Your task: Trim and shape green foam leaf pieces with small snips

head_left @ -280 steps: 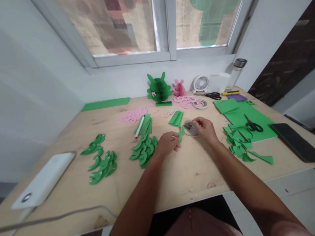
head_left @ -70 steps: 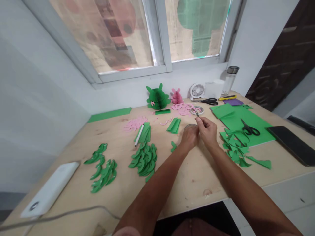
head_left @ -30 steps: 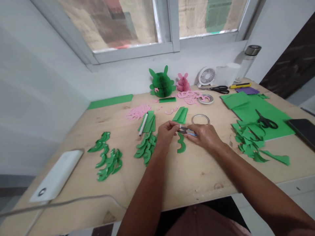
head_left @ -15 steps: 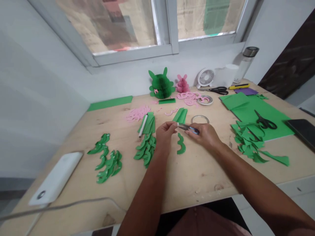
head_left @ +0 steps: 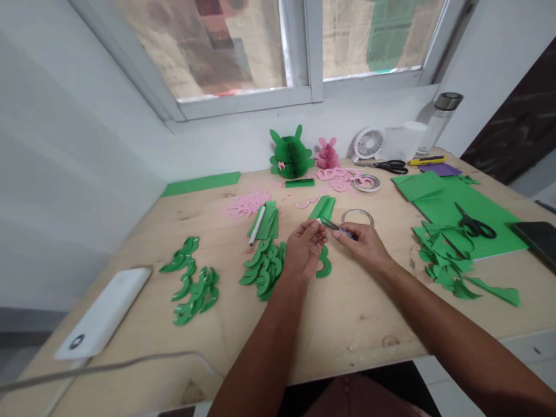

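My left hand (head_left: 305, 246) pinches a tiny white piece (head_left: 319, 220) between thumb and fingertips. My right hand (head_left: 365, 244) is closed on a small dark-bladed tool with a blue handle (head_left: 346, 233), which looks like tweezers or small scissors. Its tip points left, close to the white piece. Under my left hand lies a wavy green paper shape (head_left: 324, 264), partly hidden by the fingers. A pile of similar green shapes (head_left: 264, 269) is left of my left hand. Folded green strips (head_left: 324, 207) lie just behind the hands, beside a tape ring (head_left: 357, 211).
Green cutouts (head_left: 202, 295) and a white power bank (head_left: 104, 313) are at left. Black scissors (head_left: 478, 227) and green scraps (head_left: 447, 260) lie on green sheets at right. Behind stand a green paper figure (head_left: 292, 157), a pink one (head_left: 327, 155) and a small fan (head_left: 368, 143).
The tool's tip has drawn slightly away from my left fingertips, and my left hand has turned, its fingers now curled more over the green shape. The whole view has shifted slightly.
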`<state>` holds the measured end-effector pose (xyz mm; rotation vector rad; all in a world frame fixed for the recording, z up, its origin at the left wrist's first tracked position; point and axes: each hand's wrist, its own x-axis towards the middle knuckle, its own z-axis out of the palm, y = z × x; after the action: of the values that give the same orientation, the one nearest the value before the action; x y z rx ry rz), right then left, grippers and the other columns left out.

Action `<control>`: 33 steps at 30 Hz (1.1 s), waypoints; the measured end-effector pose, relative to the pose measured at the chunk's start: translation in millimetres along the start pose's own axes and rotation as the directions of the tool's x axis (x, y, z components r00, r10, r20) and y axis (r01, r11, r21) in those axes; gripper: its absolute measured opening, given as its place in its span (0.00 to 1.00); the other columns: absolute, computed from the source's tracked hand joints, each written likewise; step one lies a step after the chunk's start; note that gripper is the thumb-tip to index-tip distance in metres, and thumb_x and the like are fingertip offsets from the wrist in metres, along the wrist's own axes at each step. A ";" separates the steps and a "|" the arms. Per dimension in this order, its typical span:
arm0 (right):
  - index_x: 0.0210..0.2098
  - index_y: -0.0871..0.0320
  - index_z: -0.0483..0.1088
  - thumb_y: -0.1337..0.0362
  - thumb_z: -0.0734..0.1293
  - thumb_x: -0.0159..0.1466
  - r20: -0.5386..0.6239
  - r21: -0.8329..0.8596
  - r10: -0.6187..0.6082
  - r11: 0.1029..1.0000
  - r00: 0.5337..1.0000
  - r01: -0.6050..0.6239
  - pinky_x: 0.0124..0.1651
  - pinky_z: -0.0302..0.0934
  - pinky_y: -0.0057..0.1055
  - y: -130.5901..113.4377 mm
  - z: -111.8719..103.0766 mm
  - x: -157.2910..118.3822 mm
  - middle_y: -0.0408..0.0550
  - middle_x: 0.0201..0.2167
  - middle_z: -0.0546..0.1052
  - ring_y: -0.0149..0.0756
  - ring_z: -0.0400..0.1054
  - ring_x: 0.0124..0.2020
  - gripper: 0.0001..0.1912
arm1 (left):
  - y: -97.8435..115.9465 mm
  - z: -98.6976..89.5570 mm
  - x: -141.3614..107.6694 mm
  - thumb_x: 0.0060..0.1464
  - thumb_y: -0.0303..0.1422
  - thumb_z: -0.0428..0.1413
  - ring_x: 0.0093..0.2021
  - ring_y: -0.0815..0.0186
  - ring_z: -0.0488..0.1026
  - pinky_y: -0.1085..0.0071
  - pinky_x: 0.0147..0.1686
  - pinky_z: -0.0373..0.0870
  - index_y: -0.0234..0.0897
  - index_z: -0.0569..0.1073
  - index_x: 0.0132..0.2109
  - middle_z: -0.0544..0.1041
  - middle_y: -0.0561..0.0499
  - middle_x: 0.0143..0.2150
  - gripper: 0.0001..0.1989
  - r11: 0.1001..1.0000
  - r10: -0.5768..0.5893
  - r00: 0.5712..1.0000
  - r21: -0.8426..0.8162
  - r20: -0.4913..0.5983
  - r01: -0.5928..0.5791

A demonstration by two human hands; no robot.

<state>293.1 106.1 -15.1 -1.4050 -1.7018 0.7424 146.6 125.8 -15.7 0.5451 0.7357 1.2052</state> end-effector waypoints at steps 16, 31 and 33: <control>0.33 0.61 0.74 0.51 0.63 0.58 -0.038 0.125 0.006 0.992 0.999 -0.001 0.26 0.52 0.25 -6.2 5.0 -3.8 0.42 0.22 0.71 0.29 0.60 0.23 0.18 | -11.1 1.6 0.1 0.46 0.29 0.59 0.37 0.71 0.74 0.74 0.37 0.69 0.40 0.73 0.33 0.77 0.54 0.33 0.05 0.991 -0.068 0.998 -0.117 0.015 0.069; 0.32 0.60 0.75 0.52 0.63 0.59 -0.050 0.109 -0.018 0.994 0.999 0.023 0.26 0.53 0.25 -7.8 3.7 -4.0 0.43 0.22 0.73 0.29 0.63 0.23 0.18 | -9.6 5.4 -2.0 0.46 0.27 0.59 0.36 0.70 0.73 0.74 0.37 0.70 0.39 0.74 0.32 0.77 0.54 0.32 0.04 0.984 -0.074 0.997 -0.163 0.009 0.074; 0.32 0.60 0.75 0.52 0.63 0.59 -0.047 0.101 -0.016 0.995 0.999 0.020 0.26 0.53 0.25 -7.7 3.4 -3.9 0.43 0.22 0.73 0.29 0.63 0.23 0.18 | -8.9 6.3 -2.5 0.46 0.26 0.58 0.35 0.71 0.73 0.74 0.37 0.70 0.39 0.74 0.32 0.77 0.54 0.32 0.04 0.979 -0.086 0.996 -0.185 0.006 0.086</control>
<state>286.5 100.9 -11.3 -1.3259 -1.6166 0.7692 156.5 121.0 -17.6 0.3548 0.6351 1.1792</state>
